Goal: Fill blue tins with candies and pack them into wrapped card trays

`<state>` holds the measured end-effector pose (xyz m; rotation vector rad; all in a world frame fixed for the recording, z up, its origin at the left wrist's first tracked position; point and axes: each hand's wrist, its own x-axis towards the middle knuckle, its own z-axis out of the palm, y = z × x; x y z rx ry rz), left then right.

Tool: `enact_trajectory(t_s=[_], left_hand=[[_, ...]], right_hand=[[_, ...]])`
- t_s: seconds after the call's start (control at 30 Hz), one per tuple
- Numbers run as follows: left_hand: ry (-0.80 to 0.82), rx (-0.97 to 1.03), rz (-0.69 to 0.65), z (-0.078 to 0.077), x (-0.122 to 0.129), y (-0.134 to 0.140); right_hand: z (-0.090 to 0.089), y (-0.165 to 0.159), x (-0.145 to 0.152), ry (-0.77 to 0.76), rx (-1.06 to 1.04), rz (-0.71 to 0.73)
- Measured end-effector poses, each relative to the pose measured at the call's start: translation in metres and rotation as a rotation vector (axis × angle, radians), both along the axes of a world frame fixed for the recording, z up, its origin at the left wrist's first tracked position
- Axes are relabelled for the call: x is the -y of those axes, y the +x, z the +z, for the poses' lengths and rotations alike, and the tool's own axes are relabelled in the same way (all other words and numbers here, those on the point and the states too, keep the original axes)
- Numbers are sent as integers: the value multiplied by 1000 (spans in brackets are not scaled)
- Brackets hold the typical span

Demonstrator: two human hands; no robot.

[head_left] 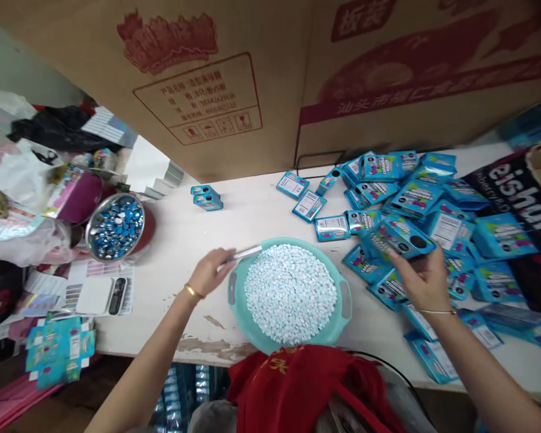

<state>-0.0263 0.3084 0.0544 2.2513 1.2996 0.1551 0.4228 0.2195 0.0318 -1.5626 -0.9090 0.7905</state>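
Observation:
My left hand point(208, 272) is closed on a narrow, flat white-and-grey strip point(247, 252), its far end over the left rim of a turquoise two-handled basin point(242, 313). Small pale blue and white candies point(291, 294) fill much of the basin. My right hand point(422, 281) grips a small blue candy box point(403, 236) above a heap of similar boxes point(417, 197). A dark round spot shows on the held box's near end. Part of the heap is hidden behind this hand.
Large cardboard cartons point(216, 120) stand along the back of the white table point(175, 234). At left are two upright blue boxes point(207, 198), a metal bowl point(146, 231) of blue wrapped pieces, a small white scale point(94, 294) and flattened blue cartons point(61, 349).

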Motion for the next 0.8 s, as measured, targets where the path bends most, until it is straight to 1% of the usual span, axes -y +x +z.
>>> enact_trajectory(t_s=[0.07,0.13,0.2,0.27,0.33,0.43,0.5,0.57,0.63,0.7,0.8], left_hand=[[-158,-87,-88,10,52,12],[-258,-231,-107,11,95,23],[-314,-377,-61,4,124,38],[-342,-448,-1,-9,139,59],[-336,-442,36,-25,144,83],[-299,-371,66,-49,140,116],[-275,-312,88,-61,137,131],[-260,-249,105,-70,134,140],[-254,-183,115,-75,132,143],[-247,-114,119,-75,130,140],[-232,-20,104,-67,127,127]], right_hand=[[7,-24,17,-51,-148,21],[5,-44,34,-125,-296,81],[-4,-60,47,-187,-396,140],[-13,-74,56,-208,-421,175],[-20,-86,61,-196,-388,196],[-30,-105,65,-197,-333,239],[-35,-118,67,-216,-345,273],[-39,-128,68,-231,-386,303],[-38,-132,68,-234,-429,327],[-33,-128,68,-216,-442,335],[-21,-104,72,-145,-341,339]])
